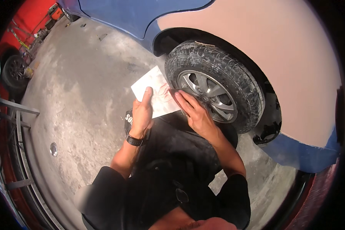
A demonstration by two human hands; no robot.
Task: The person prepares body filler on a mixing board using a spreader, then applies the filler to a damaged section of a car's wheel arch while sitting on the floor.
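Observation:
My left hand (142, 115), with a dark watch on its wrist, grips a flat white board (159, 106), the thumb lying on top. Smears of pinkish paste (164, 92) sit on the board toward its right side. My right hand (197, 115) is closed on a thin, dark reddish-brown spreader (174, 93), fingers laid along it. The spreader is at the board's right edge beside the paste; whether it touches the paste I cannot tell. Both hands are above my dark-clothed knees, in front of the car wheel (207, 92).
A blue car (119, 15) stands ahead, its rear side panel (264, 38) coated in matte beige. Dusty concrete floor (76, 76) stretches left. A loose wheel (15, 73) leans by the red wall, near a metal frame (21, 134). A small round metal disc (53, 149) lies on the floor.

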